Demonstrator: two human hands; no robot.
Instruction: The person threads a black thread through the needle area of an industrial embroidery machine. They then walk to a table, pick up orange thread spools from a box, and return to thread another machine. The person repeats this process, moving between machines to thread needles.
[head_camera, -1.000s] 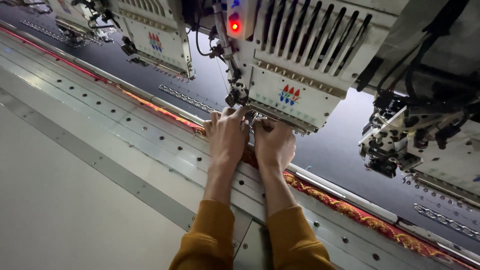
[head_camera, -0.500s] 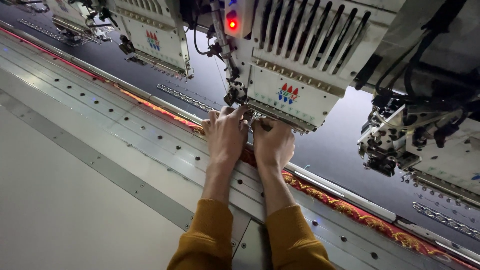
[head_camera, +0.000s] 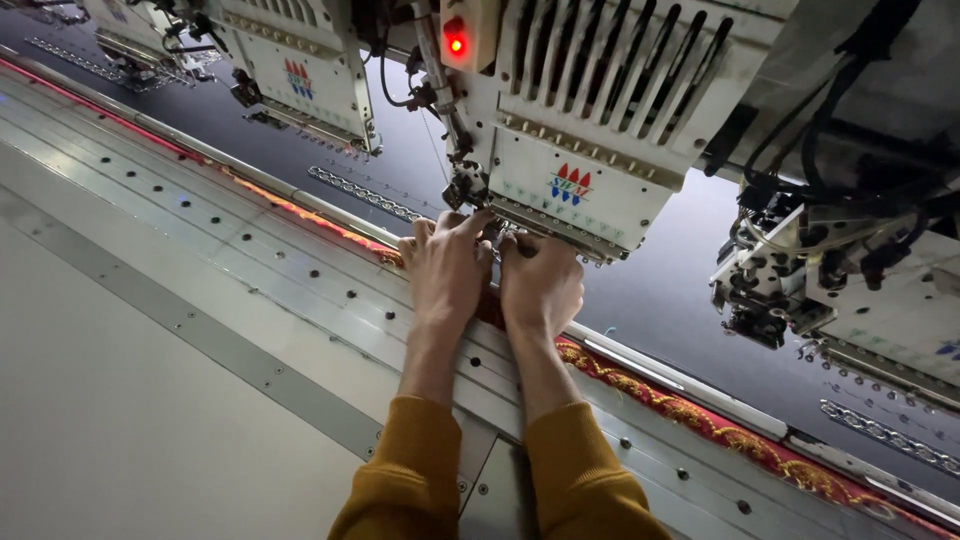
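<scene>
Under embroidery head (head_camera: 585, 150) | left hand (head_camera: 447, 268), right hand (head_camera: 540, 285) side by side | fingertips hidden, grip unclear

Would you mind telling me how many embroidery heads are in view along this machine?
3: one far left, one in the middle above both hands, and one at the right, partly cropped. More may lie beyond the frame.

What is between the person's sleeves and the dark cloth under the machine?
In the head view, between the mustard sleeves and the dark cloth lie the grey metal table and a red-and-gold patterned strip.
</scene>
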